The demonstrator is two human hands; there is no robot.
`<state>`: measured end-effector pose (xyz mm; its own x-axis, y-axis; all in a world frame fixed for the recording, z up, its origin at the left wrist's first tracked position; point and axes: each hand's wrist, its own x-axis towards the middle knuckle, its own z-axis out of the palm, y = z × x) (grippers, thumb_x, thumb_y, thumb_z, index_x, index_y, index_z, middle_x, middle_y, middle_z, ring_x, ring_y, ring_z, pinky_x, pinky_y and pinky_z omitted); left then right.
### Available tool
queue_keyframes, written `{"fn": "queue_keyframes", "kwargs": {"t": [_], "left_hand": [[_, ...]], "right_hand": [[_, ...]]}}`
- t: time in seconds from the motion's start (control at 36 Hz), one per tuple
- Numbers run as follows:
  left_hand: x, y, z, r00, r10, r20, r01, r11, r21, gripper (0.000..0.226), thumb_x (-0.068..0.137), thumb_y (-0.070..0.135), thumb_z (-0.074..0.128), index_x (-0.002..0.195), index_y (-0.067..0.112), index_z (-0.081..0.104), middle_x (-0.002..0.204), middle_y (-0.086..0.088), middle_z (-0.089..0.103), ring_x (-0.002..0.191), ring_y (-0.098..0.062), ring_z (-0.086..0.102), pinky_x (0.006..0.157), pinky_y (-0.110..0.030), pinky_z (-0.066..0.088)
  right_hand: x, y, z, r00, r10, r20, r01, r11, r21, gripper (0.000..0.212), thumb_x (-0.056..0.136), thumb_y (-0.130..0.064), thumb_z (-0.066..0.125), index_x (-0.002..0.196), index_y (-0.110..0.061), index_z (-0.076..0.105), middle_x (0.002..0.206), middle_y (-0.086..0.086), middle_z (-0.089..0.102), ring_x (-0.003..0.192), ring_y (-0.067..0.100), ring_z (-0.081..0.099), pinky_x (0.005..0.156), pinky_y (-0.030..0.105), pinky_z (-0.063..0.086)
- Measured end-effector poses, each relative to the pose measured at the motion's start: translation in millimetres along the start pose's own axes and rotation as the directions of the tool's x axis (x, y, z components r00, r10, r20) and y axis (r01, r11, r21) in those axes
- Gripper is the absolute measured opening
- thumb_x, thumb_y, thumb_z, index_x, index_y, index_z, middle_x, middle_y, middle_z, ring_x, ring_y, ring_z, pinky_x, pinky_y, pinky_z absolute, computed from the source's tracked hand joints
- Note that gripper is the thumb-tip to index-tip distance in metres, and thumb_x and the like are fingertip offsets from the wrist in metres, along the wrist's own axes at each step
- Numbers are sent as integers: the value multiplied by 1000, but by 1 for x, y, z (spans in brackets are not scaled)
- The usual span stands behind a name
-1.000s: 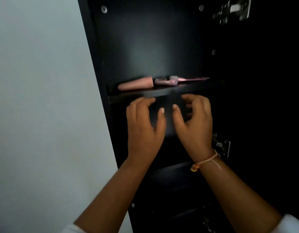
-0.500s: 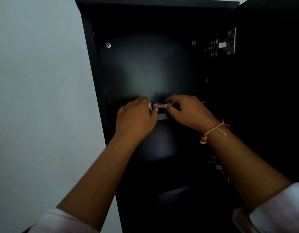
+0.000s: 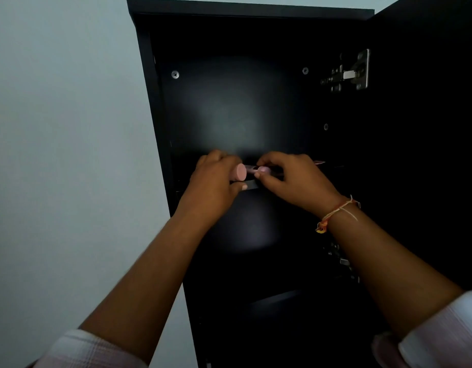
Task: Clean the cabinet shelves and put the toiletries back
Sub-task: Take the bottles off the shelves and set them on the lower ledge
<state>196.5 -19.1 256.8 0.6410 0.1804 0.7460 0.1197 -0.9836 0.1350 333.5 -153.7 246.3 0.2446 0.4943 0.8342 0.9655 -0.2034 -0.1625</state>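
You face a matt black wooden cabinet [image 3: 229,102] set against a plain, pale grey-green wall [image 3: 57,128]. The round-ended tube [image 3: 241,172] gripped in your left hand [image 3: 213,187] is soft pink. The small plastic piece [image 3: 262,170] pinched in your right hand [image 3: 290,179] looks lilac-pink, though the dim light blurs it. The metal door hinge [image 3: 349,73] and screw heads [image 3: 175,74] are silver-grey. Your thread wrist bracelet [image 3: 335,212] is orange and cream, and your cloth sleeves [image 3: 83,349] are whitish pink with a faint check

Head-worn camera looks forward, near the cabinet [image 3: 229,107].
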Motion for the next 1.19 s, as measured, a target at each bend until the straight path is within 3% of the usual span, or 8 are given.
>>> {"fn": "queue_keyframes", "kwargs": {"t": [0.17,0.28,0.36,0.47,0.64,0.78,0.94,1.19], "left_hand": [[-18,-2,-3,983,54,-178,-74,991,-112,35,80,18,76,113,20,65,115,0,52,106,-17,52,88,-14,34],[-40,4,-6,937,38,-347,-112,974,-198,33,83,28,74,114,22,64,116,2,53,108,-14,50,90,-21,44],[-61,13,-9,894,-45,-446,-118,936,-331,34,84,30,73,116,24,62,117,6,53,109,-11,54,88,-25,49],[-88,25,-10,859,-220,-462,-78,836,-543,31,87,30,70,114,30,55,115,9,55,103,2,56,83,-9,45],[-127,27,10,875,-451,-176,137,578,-804,26,91,27,65,116,23,60,109,13,65,101,-1,62,85,-17,51],[-174,14,49,809,-573,130,406,385,-829,21,91,33,64,110,26,63,104,13,67,98,-3,65,87,-27,56],[-242,-3,98,583,-663,469,673,71,-737,30,93,37,62,108,12,63,102,-3,68,93,-16,68,79,-27,58],[-349,-11,156,198,-669,716,858,-235,-457,17,95,25,60,95,7,63,95,-10,68,92,-23,65,92,-39,54]], "right_hand": [[-13,-8,-3,996,27,-88,-29,999,-21,23,82,-33,58,99,-23,68,89,-3,73,84,18,69,76,37,54],[-29,-19,-7,972,64,-228,-57,998,38,22,83,-34,61,100,-24,69,94,-8,73,88,13,68,80,36,53],[-48,-32,-10,932,154,-328,-98,979,180,17,85,-29,65,99,-21,69,91,-11,71,83,2,66,77,25,54],[-72,-45,-10,881,282,-379,-143,924,355,15,88,-31,65,98,-21,70,86,-8,71,78,3,67,71,21,53],[-116,-53,6,848,436,-300,-275,847,455,12,88,-19,65,100,-20,68,84,-8,69,72,3,64,68,20,52],[-171,-49,36,821,560,-110,-437,742,508,9,89,-23,65,97,-20,68,83,-8,70,75,5,67,71,22,54],[-262,-31,84,674,723,151,-710,577,403,10,81,-31,67,90,-26,68,77,-13,70,78,4,69,80,40,59],[-406,-3,150,307,866,395,-947,319,35,17,70,-51,63,81,-37,60,81,0,72,78,22,70,73,44,59]]}}
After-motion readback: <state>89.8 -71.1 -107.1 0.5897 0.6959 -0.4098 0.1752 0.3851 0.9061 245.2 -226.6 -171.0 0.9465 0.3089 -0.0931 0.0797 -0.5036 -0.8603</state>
